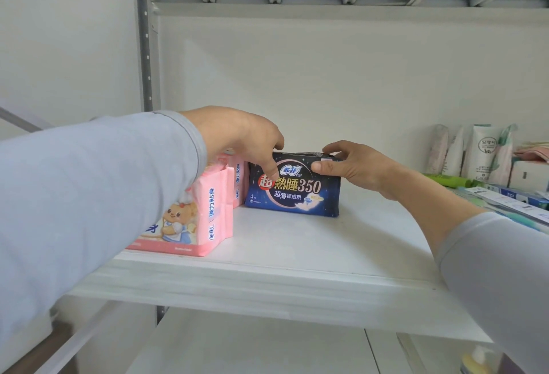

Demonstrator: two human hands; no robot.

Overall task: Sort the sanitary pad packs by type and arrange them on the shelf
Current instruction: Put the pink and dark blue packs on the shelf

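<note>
A dark blue pad pack (297, 192) stands upright on the white shelf (297, 243), near its back. My right hand (353, 167) pinches its upper right corner between thumb and fingers. My left hand (246, 138) reaches over its upper left corner, fingers curled down onto the front face. Left of it stand pink pad packs (214, 210), one with a cartoon bear at the front, another (240, 183) behind touching the blue pack's left side. My left sleeve hides much of the pink group.
Tubes and bottles (481, 153) stand at the shelf's back right, with boxed toothpaste and green items (505, 195) lying in front of them. A grey upright post (147, 61) bounds the left. Another shelf runs below; a bottle top (475, 358) shows there.
</note>
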